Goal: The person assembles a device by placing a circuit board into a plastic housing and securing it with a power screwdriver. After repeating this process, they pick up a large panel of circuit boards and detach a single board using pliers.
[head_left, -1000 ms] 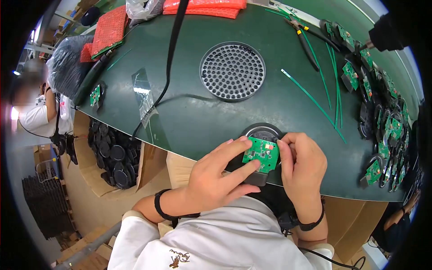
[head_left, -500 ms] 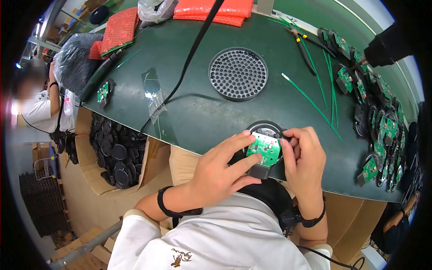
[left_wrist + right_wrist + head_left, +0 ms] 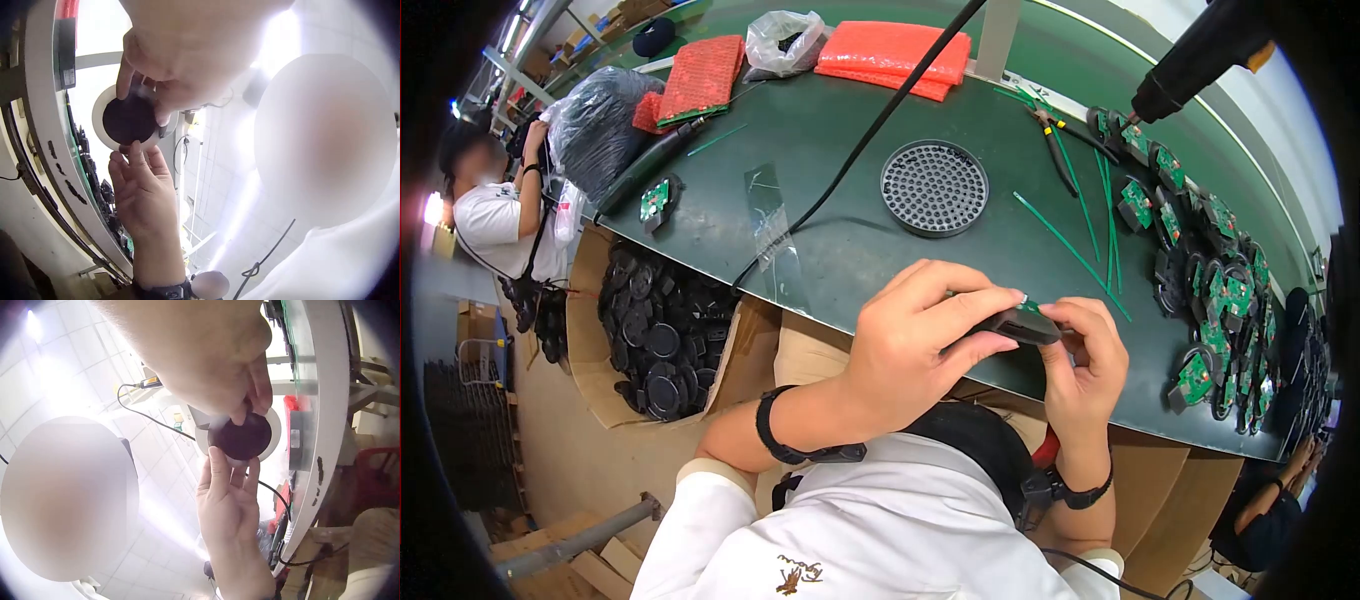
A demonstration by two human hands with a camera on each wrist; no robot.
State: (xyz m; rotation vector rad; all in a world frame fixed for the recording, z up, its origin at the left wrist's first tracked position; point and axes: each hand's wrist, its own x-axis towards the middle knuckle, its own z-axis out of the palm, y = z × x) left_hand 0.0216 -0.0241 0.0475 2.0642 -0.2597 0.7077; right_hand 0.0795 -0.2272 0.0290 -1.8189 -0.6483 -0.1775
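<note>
Both hands hold a round black housing (image 3: 1022, 327) with a green circuit board, tilted edge-on above the table's front edge. My left hand (image 3: 915, 325) pinches its left side, thumb below and fingers above. On the opposite side, the thumb and fingers of my right hand (image 3: 1088, 350) grip the rim. In the head view only a sliver of the board shows; the rest is hidden by fingers and housing. The left wrist view shows the dark round underside (image 3: 128, 122) of the housing, as does the right wrist view, with fingertips of both hands at its edge.
A round perforated black tray (image 3: 935, 188) lies mid-table. Green strips (image 3: 1065, 240) and pliers (image 3: 1055, 150) are to its right. Many housings with boards (image 3: 1225, 300) line the right edge, below a hanging power screwdriver (image 3: 1200, 65). A carton of black parts (image 3: 662, 340) stands left. A black cable crosses the table.
The housing has tipped from board-up to edge-on and moved slightly right, with both hands still holding it. The head view has shifted.
</note>
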